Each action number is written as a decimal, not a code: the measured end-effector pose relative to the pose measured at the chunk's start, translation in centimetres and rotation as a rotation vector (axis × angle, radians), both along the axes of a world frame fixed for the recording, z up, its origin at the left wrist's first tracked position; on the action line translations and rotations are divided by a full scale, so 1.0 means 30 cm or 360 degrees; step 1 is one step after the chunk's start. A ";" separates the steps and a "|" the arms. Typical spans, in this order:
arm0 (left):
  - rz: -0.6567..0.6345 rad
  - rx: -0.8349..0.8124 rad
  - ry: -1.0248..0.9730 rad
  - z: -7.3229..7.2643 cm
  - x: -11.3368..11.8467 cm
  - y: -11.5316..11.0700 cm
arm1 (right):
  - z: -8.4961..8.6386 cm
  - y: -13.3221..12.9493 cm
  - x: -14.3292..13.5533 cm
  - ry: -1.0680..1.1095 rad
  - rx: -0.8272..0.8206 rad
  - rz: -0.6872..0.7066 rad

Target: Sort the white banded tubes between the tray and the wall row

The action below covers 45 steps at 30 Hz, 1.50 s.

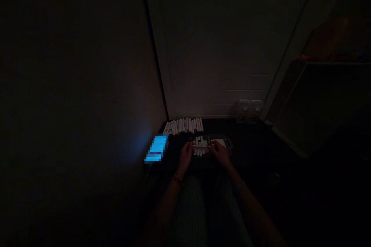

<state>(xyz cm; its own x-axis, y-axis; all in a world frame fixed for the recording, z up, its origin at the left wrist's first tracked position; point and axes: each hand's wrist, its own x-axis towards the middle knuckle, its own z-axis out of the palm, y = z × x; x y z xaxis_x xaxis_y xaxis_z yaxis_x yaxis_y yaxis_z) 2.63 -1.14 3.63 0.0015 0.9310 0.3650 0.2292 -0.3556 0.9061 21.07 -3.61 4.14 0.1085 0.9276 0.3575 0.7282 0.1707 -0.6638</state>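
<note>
Nearest are the person's knees (189, 197), under the edge of a dark table (252, 139). Just past them, the left hand (185, 155) and right hand (220, 154) pinch a slim white marker (201, 146) by its two ends, holding it crosswise over an open case (231, 144). In this dimness, good handling means a light fingertip grip at both ends, the barrel kept level and turned slowly, and low wrists so it does not knock the white pens (198, 139) standing out below. A pale sheet (217, 142) lies in the case's right half. To the left glows a screen (157, 148), blurred into blocks, so nothing on it reads. Farther back lies a row of markers (184, 126), any print too small to tell. By the wall (203, 65), two clear boxes (244, 111) bear labels, their wording illegible.
</note>
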 end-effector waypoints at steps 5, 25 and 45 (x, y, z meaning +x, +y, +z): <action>0.0032 -0.0014 -0.0031 0.006 0.003 -0.005 | 0.005 -0.009 -0.001 0.0017 0.0011 0.0032; 0.0027 0.0012 -0.0006 -0.004 0.004 0.001 | 0.001 -0.001 0.002 -0.0010 0.0010 0.0000; 0.0019 0.0025 -0.0021 0.005 0.000 -0.002 | -0.003 -0.007 0.004 -0.0006 0.0054 0.0054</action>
